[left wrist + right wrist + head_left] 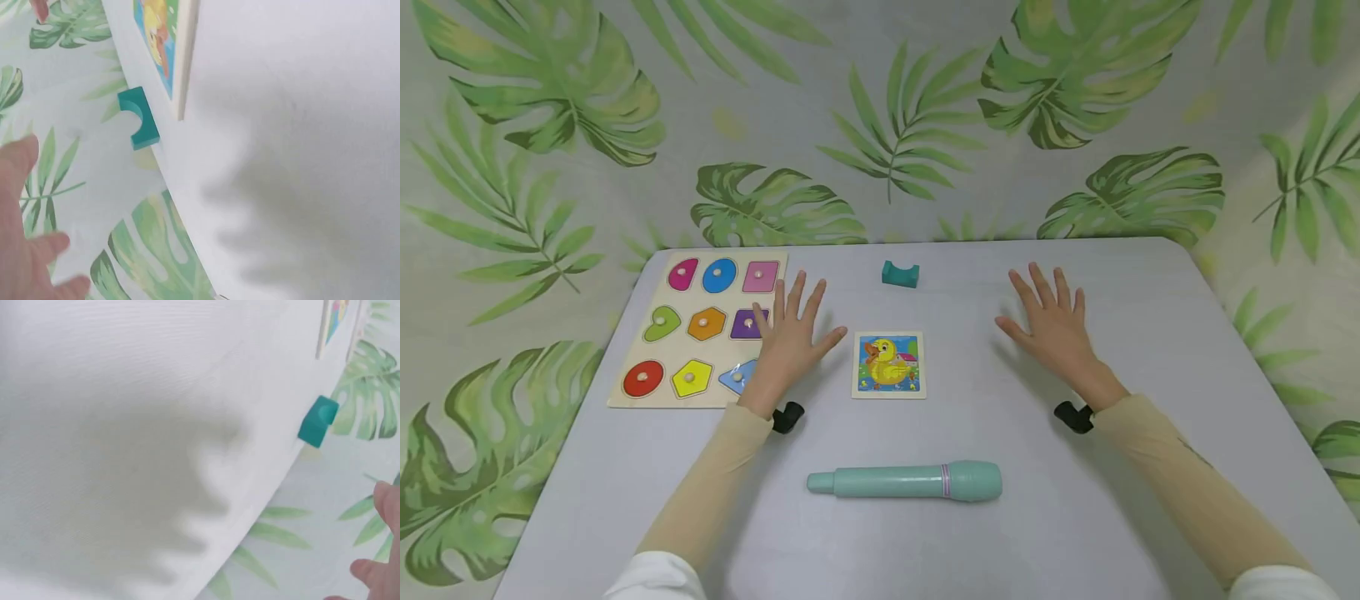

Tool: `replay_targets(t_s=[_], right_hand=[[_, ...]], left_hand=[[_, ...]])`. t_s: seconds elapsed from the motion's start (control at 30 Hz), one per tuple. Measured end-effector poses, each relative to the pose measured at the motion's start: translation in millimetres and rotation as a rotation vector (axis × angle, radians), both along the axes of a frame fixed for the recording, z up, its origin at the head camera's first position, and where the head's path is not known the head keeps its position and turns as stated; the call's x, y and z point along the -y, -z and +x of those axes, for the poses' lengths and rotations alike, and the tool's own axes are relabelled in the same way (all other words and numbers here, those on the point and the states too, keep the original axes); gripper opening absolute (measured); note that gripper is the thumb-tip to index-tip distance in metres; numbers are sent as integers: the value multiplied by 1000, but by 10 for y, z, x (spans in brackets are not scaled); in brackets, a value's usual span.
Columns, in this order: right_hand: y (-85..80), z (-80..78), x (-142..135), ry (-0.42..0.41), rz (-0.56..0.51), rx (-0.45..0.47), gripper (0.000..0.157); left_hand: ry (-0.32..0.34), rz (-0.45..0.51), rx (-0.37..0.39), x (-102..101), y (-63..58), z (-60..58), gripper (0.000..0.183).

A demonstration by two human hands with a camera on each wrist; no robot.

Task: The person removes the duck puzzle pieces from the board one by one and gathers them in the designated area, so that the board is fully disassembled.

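My left hand [792, 342], fingers spread, hovers at the right edge of a wooden shape puzzle board [703, 398] with knobbed coloured pieces, partly covering it. To the right, my right hand [1054, 333] is also spread over the white table, holding nothing. Between the hands lies a small square duck picture puzzle [889, 365]. Behind it, close to the far edge, sits a teal block with a curved notch [900, 274]; it also shows in the left wrist view. Nearer to me, a mint-green toy microphone [895, 482] lies sideways.
The white table [1075, 533] ends at a far edge against a leaf-patterned cloth [925, 100]. A black wrist camera mount [787, 417] sits at my left wrist, and another black mount [1073, 417] at my right.
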State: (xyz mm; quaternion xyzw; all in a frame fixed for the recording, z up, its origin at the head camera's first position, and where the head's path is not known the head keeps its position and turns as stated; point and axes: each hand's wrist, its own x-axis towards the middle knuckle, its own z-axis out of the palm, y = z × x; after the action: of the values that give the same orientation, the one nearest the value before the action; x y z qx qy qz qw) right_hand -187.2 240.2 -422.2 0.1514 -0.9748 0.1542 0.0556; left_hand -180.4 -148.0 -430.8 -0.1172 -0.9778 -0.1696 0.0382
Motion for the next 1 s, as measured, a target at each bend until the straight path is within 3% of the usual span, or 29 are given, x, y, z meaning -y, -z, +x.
replay_targets(t_s=[0.23, 0.43, 0.67, 0.8, 1.0], right_hand=[[-29, -100, 280, -211, -173, -9, 70], [-43, -136, 597, -322, -358, 126, 62], [35, -246, 974, -402, -491, 268, 52], [83, -319, 1173, -428, -533, 348, 46], [188, -403, 1412, -456, -498, 421, 39]], left_hand=[[327, 122, 54, -3, -7, 98, 69], [481, 185, 136, -44, 88, 231, 58], [536, 143, 240, -93, 225, 346, 47], [538, 118, 243, -101, 251, 374, 45], [523, 77, 212, -108, 282, 390, 43]])
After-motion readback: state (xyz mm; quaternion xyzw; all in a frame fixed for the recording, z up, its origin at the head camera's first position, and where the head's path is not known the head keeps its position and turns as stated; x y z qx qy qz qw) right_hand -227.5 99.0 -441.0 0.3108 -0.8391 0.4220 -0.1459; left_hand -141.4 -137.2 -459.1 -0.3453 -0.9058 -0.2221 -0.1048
